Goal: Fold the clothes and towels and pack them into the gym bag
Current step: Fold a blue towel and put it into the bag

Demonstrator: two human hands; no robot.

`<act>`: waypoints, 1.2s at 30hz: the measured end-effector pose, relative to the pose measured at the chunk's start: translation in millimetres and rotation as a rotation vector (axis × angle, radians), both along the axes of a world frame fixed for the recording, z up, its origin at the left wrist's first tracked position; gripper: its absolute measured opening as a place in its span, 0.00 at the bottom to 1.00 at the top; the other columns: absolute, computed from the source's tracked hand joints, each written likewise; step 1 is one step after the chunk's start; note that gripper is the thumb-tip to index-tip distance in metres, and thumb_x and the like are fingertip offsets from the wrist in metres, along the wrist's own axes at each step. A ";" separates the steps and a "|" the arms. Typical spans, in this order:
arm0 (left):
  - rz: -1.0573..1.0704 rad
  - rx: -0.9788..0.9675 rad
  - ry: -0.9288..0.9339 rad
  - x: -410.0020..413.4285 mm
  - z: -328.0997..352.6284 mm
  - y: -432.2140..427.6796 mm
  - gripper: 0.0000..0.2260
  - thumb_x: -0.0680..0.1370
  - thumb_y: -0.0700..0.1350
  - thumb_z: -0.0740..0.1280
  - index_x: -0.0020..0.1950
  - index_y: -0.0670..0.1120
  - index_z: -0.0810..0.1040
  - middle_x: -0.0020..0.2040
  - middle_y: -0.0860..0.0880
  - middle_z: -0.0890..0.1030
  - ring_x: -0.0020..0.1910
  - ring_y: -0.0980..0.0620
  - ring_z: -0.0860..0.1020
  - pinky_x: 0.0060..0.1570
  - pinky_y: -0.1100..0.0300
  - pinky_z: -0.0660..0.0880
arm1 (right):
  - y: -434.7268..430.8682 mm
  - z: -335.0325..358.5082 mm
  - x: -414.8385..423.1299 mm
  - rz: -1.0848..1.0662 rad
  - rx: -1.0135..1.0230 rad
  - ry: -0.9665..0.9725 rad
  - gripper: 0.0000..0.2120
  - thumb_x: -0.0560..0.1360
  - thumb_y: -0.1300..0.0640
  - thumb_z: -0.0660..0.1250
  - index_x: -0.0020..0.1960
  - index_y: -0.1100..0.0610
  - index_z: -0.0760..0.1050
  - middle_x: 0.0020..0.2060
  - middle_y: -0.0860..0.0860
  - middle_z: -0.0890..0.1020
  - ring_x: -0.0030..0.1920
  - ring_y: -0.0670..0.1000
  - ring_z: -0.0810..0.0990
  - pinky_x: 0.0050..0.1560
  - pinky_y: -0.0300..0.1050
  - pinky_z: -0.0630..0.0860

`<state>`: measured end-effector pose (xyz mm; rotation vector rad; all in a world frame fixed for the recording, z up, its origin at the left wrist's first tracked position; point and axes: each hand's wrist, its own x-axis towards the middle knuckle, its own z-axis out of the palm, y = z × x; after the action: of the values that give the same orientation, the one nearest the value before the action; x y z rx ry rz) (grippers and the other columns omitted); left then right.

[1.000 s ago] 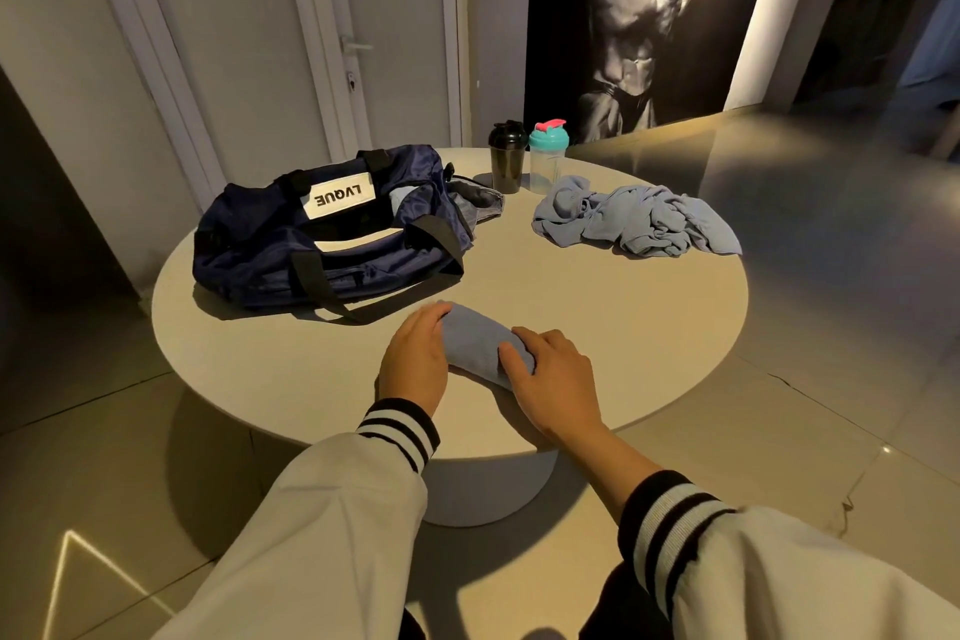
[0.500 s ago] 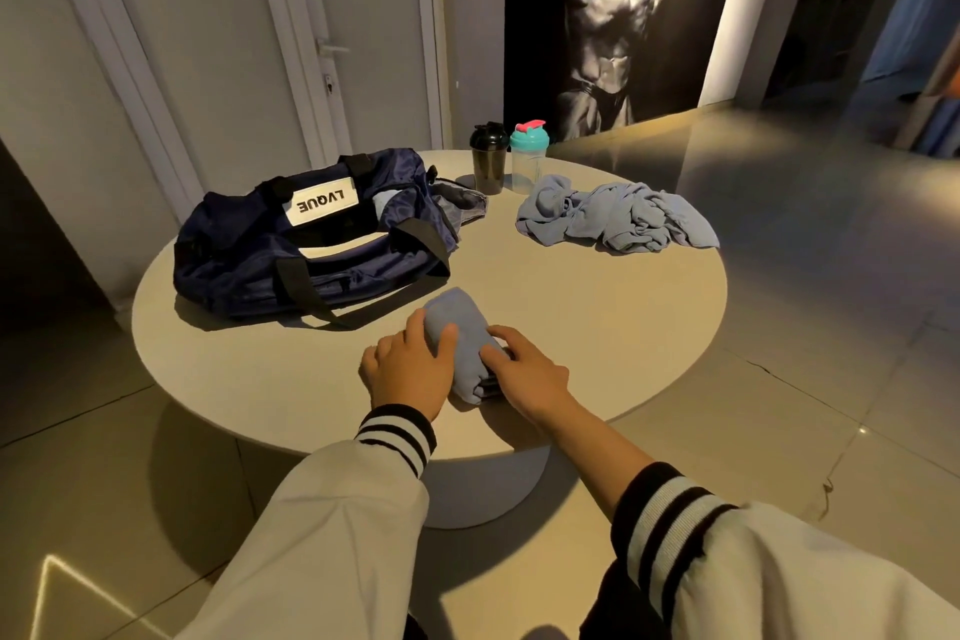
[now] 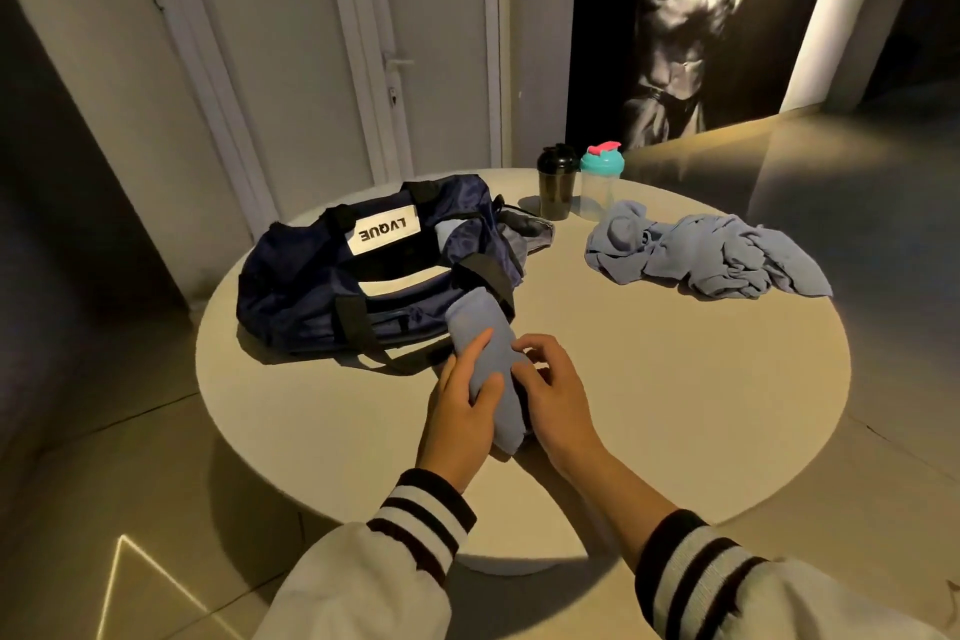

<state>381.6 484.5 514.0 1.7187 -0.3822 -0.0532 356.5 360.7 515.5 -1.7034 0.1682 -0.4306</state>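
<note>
Both left hand [image 3: 457,408] and right hand [image 3: 556,400] clasp the rolled towel [image 3: 478,327] beside the gym bag [image 3: 311,286]; squeeze it tight going in

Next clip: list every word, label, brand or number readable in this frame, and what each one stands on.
"LVQUE": black capitals on the white patch on the navy gym bag; the letters run right to left in this view.
Black shaker bottle and teal-lidded shaker bottle: no print can be read.
Rolled blue towel and wall poster: no text shows.
</note>
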 end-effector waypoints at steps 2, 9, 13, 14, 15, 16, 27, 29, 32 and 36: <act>0.013 -0.036 0.021 23.3 10.2 3.3 0.19 0.83 0.50 0.62 0.65 0.75 0.69 0.71 0.58 0.67 0.68 0.53 0.71 0.65 0.45 0.75 | 2.7 2.6 27.9 0.011 -0.030 -0.073 0.08 0.80 0.49 0.61 0.57 0.44 0.75 0.55 0.47 0.79 0.51 0.52 0.81 0.51 0.53 0.81; 0.119 -0.035 0.108 117.9 70.2 20.8 0.16 0.82 0.46 0.65 0.65 0.65 0.73 0.66 0.57 0.71 0.60 0.59 0.73 0.57 0.59 0.75 | 19.7 48.4 116.7 0.153 -0.046 -0.046 0.07 0.83 0.54 0.62 0.59 0.48 0.77 0.56 0.44 0.79 0.56 0.45 0.79 0.56 0.45 0.78; 0.099 -0.012 0.325 155.6 117.1 46.2 0.16 0.82 0.40 0.64 0.64 0.59 0.76 0.57 0.56 0.76 0.54 0.56 0.77 0.53 0.56 0.79 | 30.5 97.0 140.0 0.207 -0.002 0.125 0.08 0.83 0.54 0.62 0.59 0.50 0.78 0.55 0.43 0.80 0.57 0.42 0.79 0.56 0.38 0.77; 0.090 0.009 0.352 162.3 128.7 50.4 0.16 0.82 0.39 0.63 0.64 0.57 0.76 0.54 0.59 0.75 0.51 0.58 0.77 0.50 0.61 0.78 | 33.0 111.1 143.3 0.215 0.012 0.179 0.09 0.83 0.54 0.61 0.59 0.50 0.79 0.55 0.43 0.81 0.56 0.41 0.79 0.55 0.36 0.76; 0.077 0.033 0.371 168.1 138.1 53.9 0.16 0.82 0.38 0.63 0.65 0.56 0.75 0.52 0.60 0.74 0.49 0.61 0.76 0.45 0.66 0.76 | 36.0 125.1 145.8 0.223 0.025 0.236 0.09 0.83 0.54 0.61 0.59 0.50 0.79 0.54 0.44 0.81 0.55 0.42 0.80 0.53 0.35 0.76; 0.064 0.062 0.387 171.3 149.3 56.7 0.16 0.82 0.37 0.62 0.66 0.54 0.75 0.49 0.60 0.73 0.45 0.62 0.74 0.42 0.70 0.73 | 39.0 138.4 147.8 0.231 0.026 0.288 0.10 0.83 0.54 0.61 0.60 0.49 0.79 0.53 0.44 0.82 0.54 0.42 0.80 0.52 0.34 0.76; 0.007 0.288 0.604 235.8 176.3 67.9 0.16 0.77 0.46 0.64 0.62 0.62 0.76 0.53 0.45 0.78 0.52 0.47 0.78 0.60 0.52 0.74 | 21.8 199.5 202.7 0.192 -0.297 0.510 0.16 0.83 0.56 0.60 0.71 0.54 0.74 0.68 0.52 0.75 0.68 0.53 0.74 0.69 0.46 0.68; 0.033 0.330 0.588 241.3 183.4 60.4 0.15 0.79 0.40 0.64 0.61 0.57 0.77 0.54 0.46 0.78 0.53 0.46 0.77 0.58 0.53 0.73 | 16.3 195.3 222.4 0.242 -0.381 0.523 0.18 0.84 0.55 0.60 0.73 0.54 0.71 0.70 0.52 0.73 0.69 0.54 0.73 0.69 0.46 0.68; 0.053 0.306 0.645 254.9 173.7 50.1 0.13 0.81 0.39 0.63 0.60 0.55 0.78 0.57 0.48 0.78 0.56 0.48 0.76 0.56 0.56 0.71 | 10.7 181.2 253.7 0.325 -0.459 0.602 0.21 0.84 0.53 0.59 0.76 0.54 0.67 0.73 0.52 0.70 0.71 0.55 0.71 0.69 0.47 0.67; 0.087 0.328 0.651 276.9 155.9 38.3 0.12 0.80 0.39 0.64 0.60 0.49 0.81 0.60 0.50 0.79 0.56 0.53 0.75 0.56 0.63 0.68 | 1.7 153.5 277.8 0.483 -0.530 0.722 0.21 0.83 0.55 0.58 0.76 0.50 0.66 0.72 0.54 0.72 0.67 0.59 0.74 0.66 0.51 0.72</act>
<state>658.5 522.9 669.9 1.9214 0.1957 -0.6235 634.2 362.4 669.0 -2.2797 0.1628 0.5637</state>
